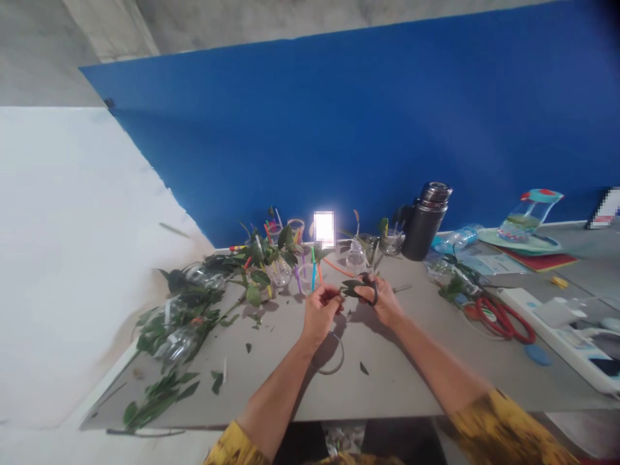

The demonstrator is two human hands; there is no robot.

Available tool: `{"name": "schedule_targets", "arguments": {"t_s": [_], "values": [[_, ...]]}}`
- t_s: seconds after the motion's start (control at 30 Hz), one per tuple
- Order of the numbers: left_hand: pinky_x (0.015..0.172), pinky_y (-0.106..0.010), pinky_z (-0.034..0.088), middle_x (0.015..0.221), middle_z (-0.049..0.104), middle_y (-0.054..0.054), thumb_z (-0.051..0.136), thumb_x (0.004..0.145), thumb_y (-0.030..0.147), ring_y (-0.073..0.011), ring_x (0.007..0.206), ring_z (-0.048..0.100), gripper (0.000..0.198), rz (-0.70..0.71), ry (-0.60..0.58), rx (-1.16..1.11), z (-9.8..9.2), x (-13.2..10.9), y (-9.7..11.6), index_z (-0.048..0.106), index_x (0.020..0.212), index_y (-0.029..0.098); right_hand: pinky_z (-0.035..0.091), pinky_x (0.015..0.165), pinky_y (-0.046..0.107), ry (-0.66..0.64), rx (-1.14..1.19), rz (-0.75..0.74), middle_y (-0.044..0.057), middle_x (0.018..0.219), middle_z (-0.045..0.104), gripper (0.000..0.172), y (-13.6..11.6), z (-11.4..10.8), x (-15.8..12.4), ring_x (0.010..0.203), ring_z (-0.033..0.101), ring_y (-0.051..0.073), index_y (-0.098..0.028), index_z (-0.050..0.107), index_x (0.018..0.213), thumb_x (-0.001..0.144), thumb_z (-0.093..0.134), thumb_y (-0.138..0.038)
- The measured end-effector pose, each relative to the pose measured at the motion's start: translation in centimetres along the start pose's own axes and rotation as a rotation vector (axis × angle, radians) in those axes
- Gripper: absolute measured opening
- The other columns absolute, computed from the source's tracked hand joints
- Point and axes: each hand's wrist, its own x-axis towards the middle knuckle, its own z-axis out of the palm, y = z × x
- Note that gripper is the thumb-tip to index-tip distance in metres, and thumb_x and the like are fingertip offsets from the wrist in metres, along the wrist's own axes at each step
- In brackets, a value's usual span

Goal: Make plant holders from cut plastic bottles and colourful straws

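Sprig [352, 290] of dark leaves sits pinched between the closed fingers of the left hand [320, 314] and right hand [385, 303], with a dark loop [374, 294], perhaps a scissor handle, against the right fingers. Beyond the fingers, jars [356, 259] already hold stems and coloured straws [313, 271]. Further left lie bottles [179, 343] with cuttings; below the fingers, loose leaves [363, 368] and another sprig [157, 400] lie unplaced on the bench [290, 394].
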Motion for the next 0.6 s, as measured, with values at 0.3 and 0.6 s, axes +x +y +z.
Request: {"name": "schedule_targets", "arguments": {"t_s": [0.3,0.6], "values": [[0.05,-0.024,0.041,0.058,0.063,0.002,0.081,0.071,0.043,-0.0116,0.049,0.054,0.031,-0.064,-0.082,0.079,-0.1,0.3,-0.6,0.066,0.077,0.017,0.029,0.055,0.026,-0.17,-0.099,0.018,-0.003,0.063,0.054,0.032,-1.2,-0.8,0.0,0.058,0.042,0.012,-0.018,0.064,0.078,0.063,0.08,-0.042],[0.06,-0.026,0.04,0.06,0.06,0.002,0.059,0.084,0.027,-0.013,0.057,0.052,0.016,0.054,-0.154,0.406,0.6,-0.5,-1.0,0.061,0.07,0.019,0.034,0.057,0.027,0.005,-0.104,0.007,-0.002,0.066,0.057,0.038,0.4,-1.8,1.0,0.06,0.046,0.013,-0.016,0.068,0.084,0.064,0.084,-0.045]]}}
